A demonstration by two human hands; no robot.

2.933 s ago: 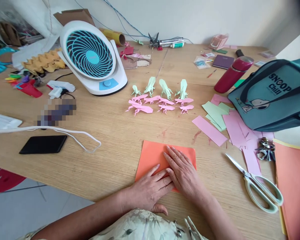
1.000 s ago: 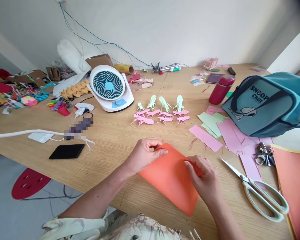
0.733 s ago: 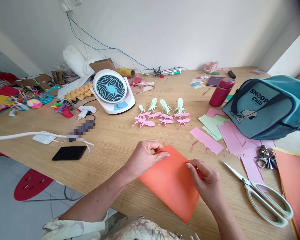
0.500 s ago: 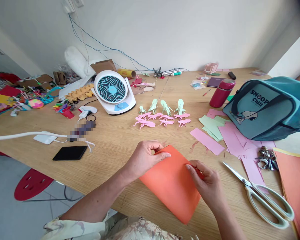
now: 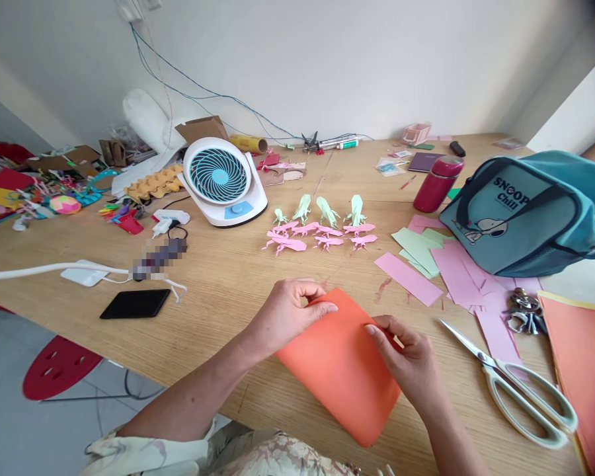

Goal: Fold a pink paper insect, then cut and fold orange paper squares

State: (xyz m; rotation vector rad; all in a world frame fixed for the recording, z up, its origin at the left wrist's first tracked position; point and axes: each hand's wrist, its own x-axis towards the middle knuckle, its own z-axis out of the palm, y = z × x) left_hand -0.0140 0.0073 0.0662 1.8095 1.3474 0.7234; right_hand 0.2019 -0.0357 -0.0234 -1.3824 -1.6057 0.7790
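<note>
An orange sheet of paper (image 5: 344, 363) is held above the near edge of the table, tilted toward me and slightly bent. My left hand (image 5: 297, 311) pinches its upper left edge, thumb on the front face and fingers behind. On the upper right edge, my right hand (image 5: 401, 350) grips the sheet the same way, with curled fingers partly hidden. Beyond the paper stand several folded green paper insects (image 5: 327, 211) and several pink ones (image 5: 285, 243). To the right of my right hand lie scissors (image 5: 515, 390) with pale handles, their blades nearly closed.
Pink paper strips (image 5: 409, 279) and green pieces (image 5: 416, 250) lie right of centre. A teal bag (image 5: 520, 211), a red flask (image 5: 439, 184) and more orange sheets (image 5: 582, 370) are at the right. A white fan (image 5: 223, 182) and a black phone (image 5: 135, 304) sit at the left.
Both hands keep their hold on the orange paper. My right fingers have shifted slightly at its edge, and the sheet's lower right side curls a little more. The view has moved slightly.
</note>
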